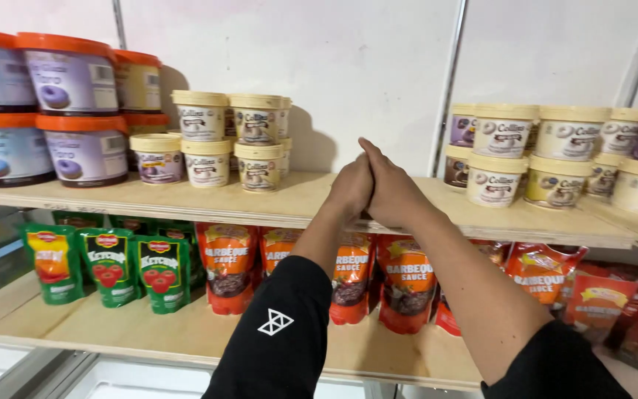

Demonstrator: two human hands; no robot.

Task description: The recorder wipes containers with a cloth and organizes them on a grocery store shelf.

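Both hands are raised in front of the upper shelf [186, 201], pressed palm to palm, well in front of the goods. The left hand [350, 185] and right hand [391, 188] meet along a line that runs up and slightly left, fingertips topmost, wrists below; the long axis of the joined pair is near upright. Fingers of each hand lie together and straight, flat against the other hand's; nothing is held between them as far as can be seen. Forearms come up from the lower edge and converge at the wrists: the left forearm rises steeply, its black sleeve [278, 332] bearing a white triangle mark and pushed back to mid-forearm; the right forearm slants in from the lower right, sleeve dark at the elbow. Nearest items: cream-lidded small tubs [258, 164] to the left on the upper shelf, a second group of like tubs [501, 181] to the right, neither touched. Behind and below the arms, orange sauce pouches [229, 266] stand upright on the lower shelf [149, 332]; green pouches [108, 262] stand further left. Large orange-lidded tubs [71, 74] are stacked at far left.
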